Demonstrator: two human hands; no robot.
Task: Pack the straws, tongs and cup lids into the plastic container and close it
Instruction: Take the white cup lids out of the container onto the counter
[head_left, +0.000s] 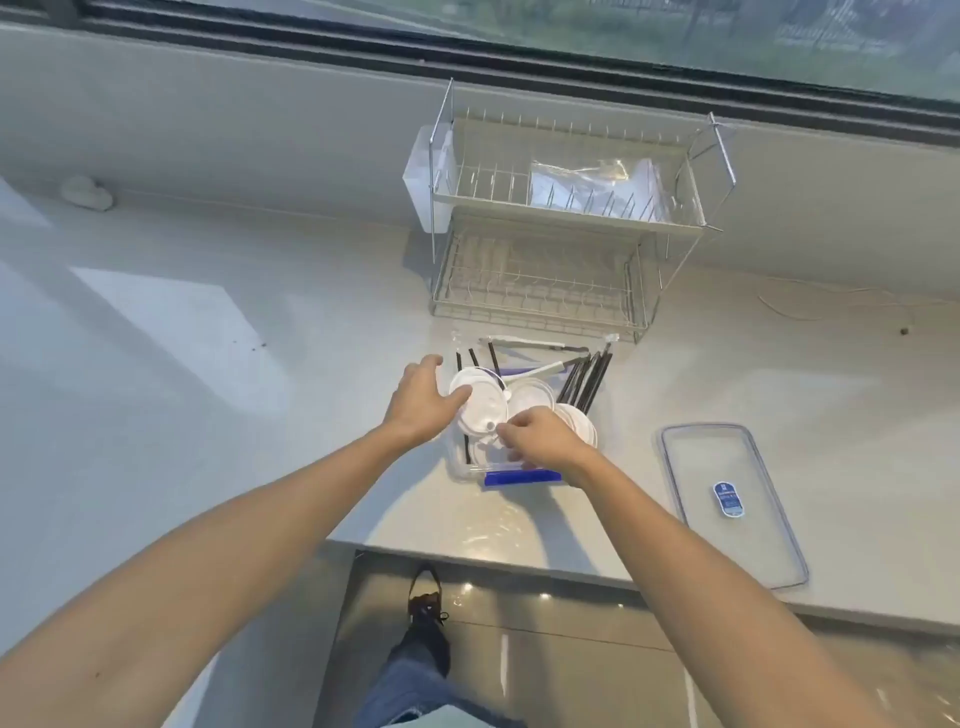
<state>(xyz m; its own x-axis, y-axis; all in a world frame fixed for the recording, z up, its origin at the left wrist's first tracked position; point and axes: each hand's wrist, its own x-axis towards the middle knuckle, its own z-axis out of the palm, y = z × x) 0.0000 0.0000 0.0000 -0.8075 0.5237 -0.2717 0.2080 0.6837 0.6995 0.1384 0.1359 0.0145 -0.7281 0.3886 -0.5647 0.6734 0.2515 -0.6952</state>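
Observation:
A clear plastic container (519, 477) with a blue clip on its near edge stands on the counter. Inside lie white cup lids (531, 396), black straws (587, 382) leaning toward the right, and tongs (540, 370) across the far end. My left hand (423, 397) rests on the container's left side, thumb touching a white lid (480, 402), fingers apart. My right hand (540, 439) is over the container's near half, its fingers pinching the edge of that same lid. The container's clear lid (732, 499), with a blue label, lies flat on the counter to the right.
A two-tier wire dish rack (566, 228) stands just behind the container, holding clear plastic bags on its top tier. The counter edge (467, 558) runs close below the container. A thin white cable (810, 312) lies at the back right. My leg and shoe show on the floor below.

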